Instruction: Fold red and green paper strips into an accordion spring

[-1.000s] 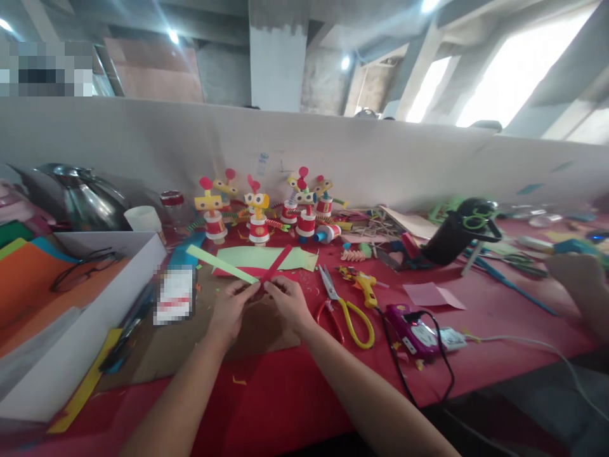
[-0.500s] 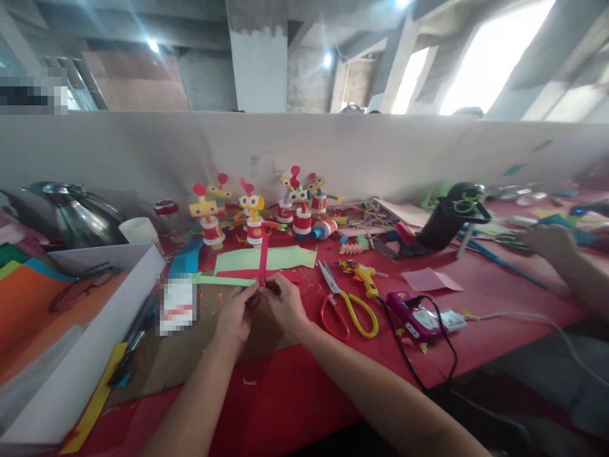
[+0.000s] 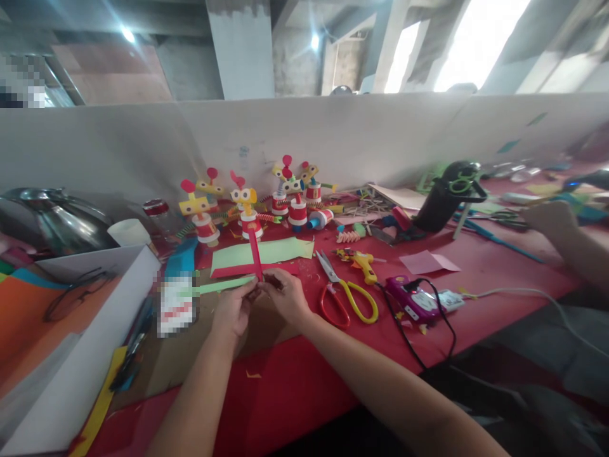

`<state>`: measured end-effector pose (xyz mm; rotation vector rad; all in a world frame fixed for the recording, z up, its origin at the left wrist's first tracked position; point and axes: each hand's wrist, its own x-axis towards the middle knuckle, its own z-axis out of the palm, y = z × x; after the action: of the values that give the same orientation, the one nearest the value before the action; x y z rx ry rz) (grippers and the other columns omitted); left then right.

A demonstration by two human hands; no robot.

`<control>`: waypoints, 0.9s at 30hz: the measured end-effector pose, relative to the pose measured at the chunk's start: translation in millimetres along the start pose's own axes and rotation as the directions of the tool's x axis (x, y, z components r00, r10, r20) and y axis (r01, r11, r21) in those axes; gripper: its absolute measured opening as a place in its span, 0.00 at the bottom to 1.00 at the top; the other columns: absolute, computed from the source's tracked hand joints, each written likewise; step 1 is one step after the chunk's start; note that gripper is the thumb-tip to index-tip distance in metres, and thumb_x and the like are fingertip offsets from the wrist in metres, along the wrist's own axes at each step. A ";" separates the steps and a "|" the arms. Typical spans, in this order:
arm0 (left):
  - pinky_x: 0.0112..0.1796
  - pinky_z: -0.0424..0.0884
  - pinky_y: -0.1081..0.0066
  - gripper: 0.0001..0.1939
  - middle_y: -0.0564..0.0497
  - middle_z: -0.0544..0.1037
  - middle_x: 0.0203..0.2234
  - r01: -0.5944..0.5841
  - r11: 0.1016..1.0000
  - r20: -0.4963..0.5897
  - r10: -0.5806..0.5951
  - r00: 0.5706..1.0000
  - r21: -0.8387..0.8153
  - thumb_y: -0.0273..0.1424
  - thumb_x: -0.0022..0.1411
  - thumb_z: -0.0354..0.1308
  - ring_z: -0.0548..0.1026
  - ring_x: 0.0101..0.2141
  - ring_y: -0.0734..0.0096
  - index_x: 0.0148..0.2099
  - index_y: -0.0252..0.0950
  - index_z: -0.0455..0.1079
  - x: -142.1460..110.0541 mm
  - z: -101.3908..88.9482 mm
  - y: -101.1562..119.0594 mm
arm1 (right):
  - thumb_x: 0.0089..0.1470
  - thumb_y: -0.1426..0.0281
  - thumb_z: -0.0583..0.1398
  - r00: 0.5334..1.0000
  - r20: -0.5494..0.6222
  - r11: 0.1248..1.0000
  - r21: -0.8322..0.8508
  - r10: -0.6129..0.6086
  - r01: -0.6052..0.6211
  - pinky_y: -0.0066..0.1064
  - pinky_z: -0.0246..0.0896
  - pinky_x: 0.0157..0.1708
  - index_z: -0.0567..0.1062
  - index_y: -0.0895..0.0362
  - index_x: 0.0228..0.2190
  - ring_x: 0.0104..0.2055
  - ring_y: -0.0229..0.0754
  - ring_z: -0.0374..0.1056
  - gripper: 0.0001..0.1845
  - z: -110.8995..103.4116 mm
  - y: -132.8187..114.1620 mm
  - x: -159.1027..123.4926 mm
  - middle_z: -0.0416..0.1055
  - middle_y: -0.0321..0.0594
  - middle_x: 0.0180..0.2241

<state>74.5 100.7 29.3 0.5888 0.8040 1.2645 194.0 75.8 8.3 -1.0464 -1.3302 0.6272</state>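
No lettering can be read; the small blue mark (image 3: 244, 152) on the white partition (image 3: 371, 136) is too faint.

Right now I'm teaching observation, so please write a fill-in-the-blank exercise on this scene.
1. The left hand and right hand hold a red strip and a ____ paper strip.
2. The scissors have red and ____ handles.
3. Orange paper lies inside the ____ box.

Missing words: green; yellow; white.

Kettle (image 3: 61, 222) left rear; cup (image 3: 129, 233) just beside it, then red-lidded jar (image 3: 159, 220); glasses (image 3: 71, 294) inside white box (image 3: 90, 327); black container (image 3: 436, 204) right rear; power strip (image 3: 409, 296) nearer, white cord (image 3: 518, 291) running right; partition (image 3: 380, 139) behind.
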 end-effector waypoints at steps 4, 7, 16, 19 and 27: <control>0.28 0.73 0.75 0.17 0.50 0.79 0.26 -0.053 0.995 0.049 0.049 0.998 0.079 0.19 0.36 0.71 0.77 0.28 0.71 0.33 0.32 0.74 -4.3 1.6 4.6 | 0.52 0.62 0.61 0.999 0.023 0.999 -0.015 -0.042 0.043 0.30 0.62 0.34 0.76 0.53 0.35 0.32 0.41 0.66 0.10 -3.7 0.9 -0.8 0.72 0.39 0.32; 0.30 0.72 0.74 0.18 0.51 0.79 0.26 -0.052 0.993 0.055 0.046 0.997 0.105 0.20 0.35 0.71 0.76 0.28 0.71 0.33 0.33 0.74 -6.3 1.4 6.9 | 0.52 0.62 0.61 0.998 0.029 0.999 0.000 -0.053 0.053 0.30 0.62 0.33 0.76 0.54 0.34 0.31 0.41 0.66 0.10 -4.5 2.2 -1.0 0.72 0.38 0.30; 0.31 0.72 0.76 0.13 0.52 0.77 0.23 -0.015 0.993 0.117 0.001 0.993 0.119 0.22 0.36 0.71 0.76 0.28 0.74 0.26 0.32 0.72 -5.3 -1.1 6.8 | 0.53 0.65 0.60 0.990 0.035 0.989 -0.060 -0.137 0.139 0.27 0.62 0.31 0.75 0.56 0.30 0.29 0.38 0.67 0.07 -7.3 5.4 -0.2 0.71 0.37 0.27; 0.31 0.72 0.75 0.12 0.52 0.77 0.24 -0.007 0.997 0.107 -0.002 0.994 0.081 0.21 0.37 0.71 0.75 0.27 0.74 0.27 0.32 0.72 -7.4 1.3 6.3 | 0.54 0.66 0.60 0.984 0.032 0.980 -0.091 -0.173 0.175 0.27 0.61 0.31 0.75 0.56 0.29 0.28 0.38 0.66 0.06 -7.7 4.5 -0.9 0.71 0.37 0.26; 0.27 0.71 0.75 0.13 0.52 0.78 0.24 -0.006 0.997 0.051 0.002 0.999 0.076 0.20 0.37 0.70 0.75 0.25 0.74 0.29 0.31 0.72 -4.7 -1.6 11.7 | 0.46 0.61 0.66 0.977 0.158 0.915 0.354 0.144 -0.192 0.27 0.63 0.28 0.75 0.56 0.33 0.27 0.37 0.67 0.14 -2.4 -2.8 1.1 0.72 0.35 0.26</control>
<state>65.8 98.6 38.3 0.6820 0.8115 1.2219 196.0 74.9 11.5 -0.8256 -1.1788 1.0476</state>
